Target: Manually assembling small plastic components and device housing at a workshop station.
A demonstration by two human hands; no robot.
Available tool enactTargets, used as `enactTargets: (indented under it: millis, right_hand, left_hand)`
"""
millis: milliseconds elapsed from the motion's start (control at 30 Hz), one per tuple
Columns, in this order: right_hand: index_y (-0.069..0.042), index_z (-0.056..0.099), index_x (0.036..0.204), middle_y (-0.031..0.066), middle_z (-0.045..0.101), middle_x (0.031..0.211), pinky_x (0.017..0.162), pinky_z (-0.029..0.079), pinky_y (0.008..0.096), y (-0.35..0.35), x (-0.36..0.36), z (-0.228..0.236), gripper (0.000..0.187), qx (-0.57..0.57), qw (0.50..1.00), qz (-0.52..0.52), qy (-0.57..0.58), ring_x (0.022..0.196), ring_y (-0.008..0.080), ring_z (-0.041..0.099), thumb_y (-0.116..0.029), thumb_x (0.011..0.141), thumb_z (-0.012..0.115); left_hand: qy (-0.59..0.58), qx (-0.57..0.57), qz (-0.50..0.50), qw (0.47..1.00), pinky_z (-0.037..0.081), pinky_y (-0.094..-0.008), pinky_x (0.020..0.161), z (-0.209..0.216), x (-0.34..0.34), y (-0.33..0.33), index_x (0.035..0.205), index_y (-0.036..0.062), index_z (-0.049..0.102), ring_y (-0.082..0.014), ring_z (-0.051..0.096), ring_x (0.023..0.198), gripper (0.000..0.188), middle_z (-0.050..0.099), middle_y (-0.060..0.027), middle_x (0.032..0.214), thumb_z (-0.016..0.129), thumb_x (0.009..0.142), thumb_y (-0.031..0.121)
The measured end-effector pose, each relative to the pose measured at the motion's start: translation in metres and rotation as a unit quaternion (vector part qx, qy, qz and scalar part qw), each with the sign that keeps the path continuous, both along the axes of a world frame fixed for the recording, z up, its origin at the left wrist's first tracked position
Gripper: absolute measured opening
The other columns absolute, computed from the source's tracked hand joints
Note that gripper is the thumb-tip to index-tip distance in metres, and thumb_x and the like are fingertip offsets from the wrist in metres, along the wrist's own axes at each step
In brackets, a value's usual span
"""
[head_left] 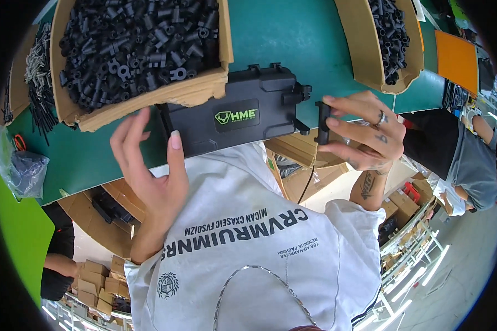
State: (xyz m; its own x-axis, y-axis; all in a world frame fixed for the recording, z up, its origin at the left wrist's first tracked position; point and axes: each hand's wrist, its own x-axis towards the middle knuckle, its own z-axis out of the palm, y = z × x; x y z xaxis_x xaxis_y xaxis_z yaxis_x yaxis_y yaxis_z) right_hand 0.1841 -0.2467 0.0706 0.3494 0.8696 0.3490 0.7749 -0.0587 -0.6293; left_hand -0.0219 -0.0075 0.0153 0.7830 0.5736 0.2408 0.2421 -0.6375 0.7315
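A black plastic case (234, 116) with a green emblem lies at the near edge of the green table (281, 33), against my white shirt. My left hand (149, 165) steadies its left end, with the thumb pressed on the top face and the fingers spread beside the edge. My right hand (364, 132), with a ring on one finger, pinches a small black latch piece (322, 122) between thumb and fingers. The piece sits just off the hinge lugs at the case's right end, and I cannot tell whether it touches them.
An open cardboard box (193, 94) of small black plastic parts stands behind the case. A second such box (364, 60) is at the back right. Thin metal rods (36, 66) and a plastic bag (22, 171) lie at the left. Other people (469, 160) work nearby.
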Motion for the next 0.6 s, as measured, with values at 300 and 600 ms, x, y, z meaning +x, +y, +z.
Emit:
enactTargets:
  millis: [300,600]
  right_hand:
    - [-0.001,0.075,0.089,0.0182,0.071,0.103,0.062,0.054,0.0321,0.014,0.001,-0.003,0.045,-0.072,0.996,0.003,-0.046,0.076,0.0266,0.066,-0.017,0.049,0.086]
    - [-0.007,0.079,0.093,0.0112,0.067,0.102,0.059,0.047,0.0286,0.008,0.011,-0.035,0.05,-0.011,0.997,-0.024,0.079,0.087,0.0236,0.061,-0.024,0.047,0.086]
  left_hand:
    - [-0.04,0.1,-0.339,0.935,0.051,-0.0403,0.092,-0.004,0.044,-0.012,0.121,0.0066,0.063,-0.0299,0.06,0.12,0.057,0.063,-0.0136,0.127,0.081,0.066,0.01]
    - [0.041,0.143,-0.371,0.917,0.047,-0.0382,0.1,-0.01,0.045,-0.012,0.127,0.012,0.061,-0.0229,0.052,0.131,0.063,0.056,-0.0051,0.141,0.077,0.067,0.021]
